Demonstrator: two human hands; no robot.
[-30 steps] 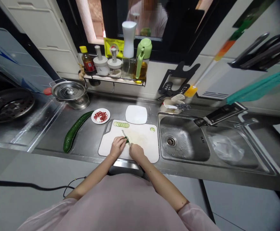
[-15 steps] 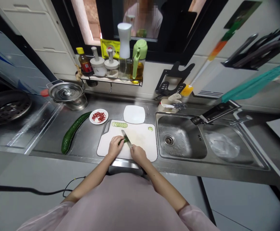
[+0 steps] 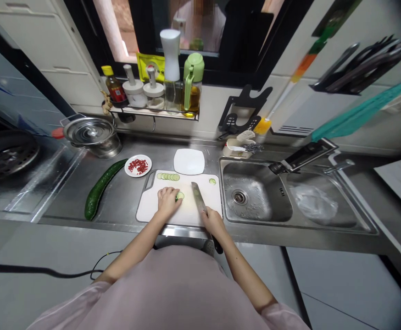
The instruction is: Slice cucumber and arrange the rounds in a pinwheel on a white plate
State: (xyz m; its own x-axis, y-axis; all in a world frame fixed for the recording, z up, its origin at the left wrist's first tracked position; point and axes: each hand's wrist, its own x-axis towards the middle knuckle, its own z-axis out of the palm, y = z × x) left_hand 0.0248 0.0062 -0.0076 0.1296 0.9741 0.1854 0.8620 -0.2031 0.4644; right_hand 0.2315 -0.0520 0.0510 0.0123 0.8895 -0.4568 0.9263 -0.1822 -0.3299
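On the cutting board, head view: a cucumber piece lay beneath the left hand, which was the nearer hand; seen from the right hand, it lay to the left and somewhat farther from the person.
Long axis: mostly covered by the fingers, so I could not tell it surely; the pale cut face looked to the right, toward the knife.
Left grip: fingers bent and grasping the piece, holding it on the board.
Right grip: clenched around the knife, with its black handle coming out behind the hand.
Knife blade: it reached forward from the right hand, tip leaning to the left, and stood apart from the piece, at its right side; whether the edge touched the board was not clear to me.
Cucumber slices: an overlapping row, beyond the left hand.
Small green piece: beyond the right hand, near the far right corner.
Whole cucumber: well to the left of the left hand, slanting on the steel counter.
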